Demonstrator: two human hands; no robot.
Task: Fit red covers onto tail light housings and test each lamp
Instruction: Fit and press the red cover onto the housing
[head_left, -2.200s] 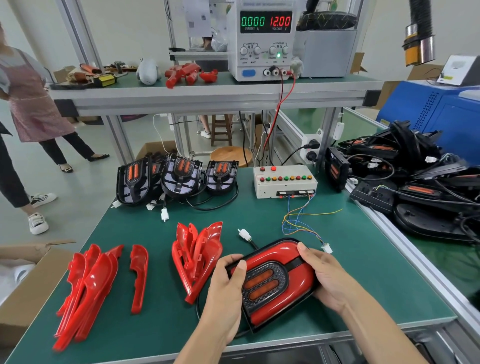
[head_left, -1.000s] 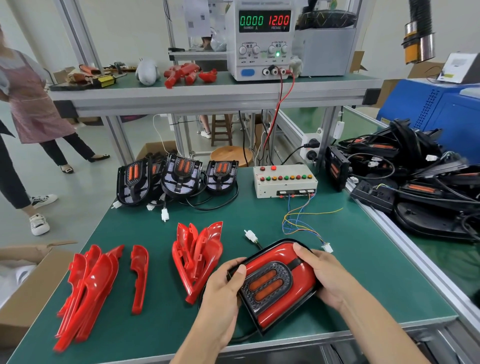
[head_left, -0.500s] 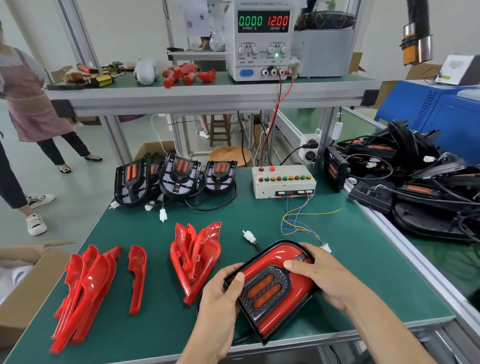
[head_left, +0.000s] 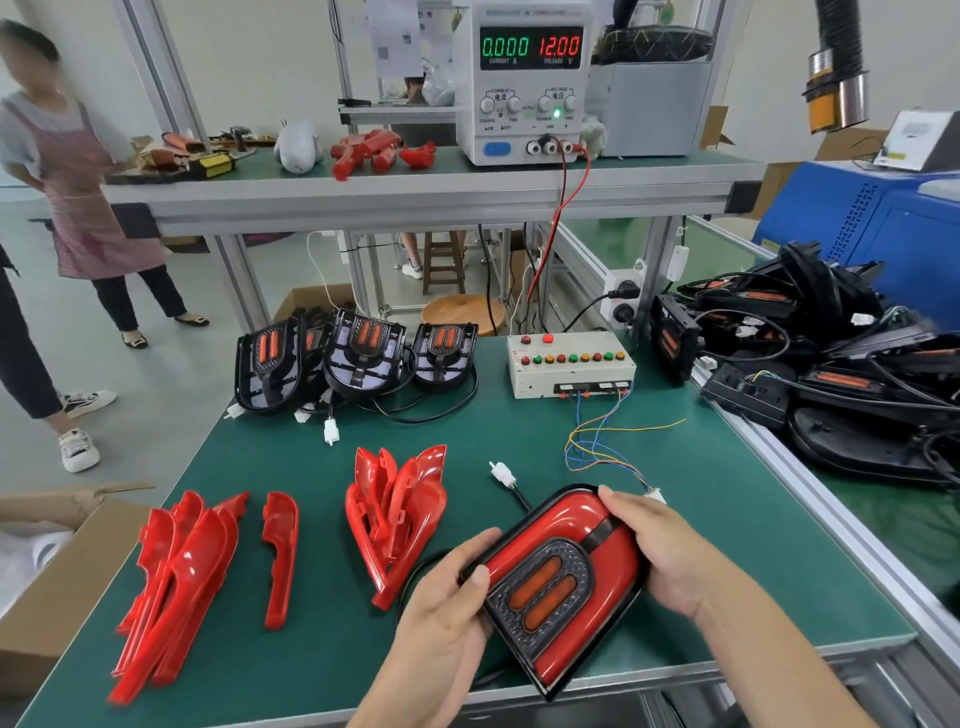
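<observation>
Lamp (head_left: 558, 582) sits at the counter's (head_left: 727, 519) near edge, gripped by my left hand (head_left: 447, 603) and right hand (head_left: 654, 545). I press the cover (head_left: 571, 525) evenly along each edge until flush, then plug in the connector (head_left: 503, 474).

Both forearms in from below, angled inward. Left hand (head_left: 445, 597) curled, thumb on top, gripping the lamp (head_left: 563, 577) between the hands. Right hand (head_left: 657, 551) opposite, fingers wrapped over its far edge.
</observation>
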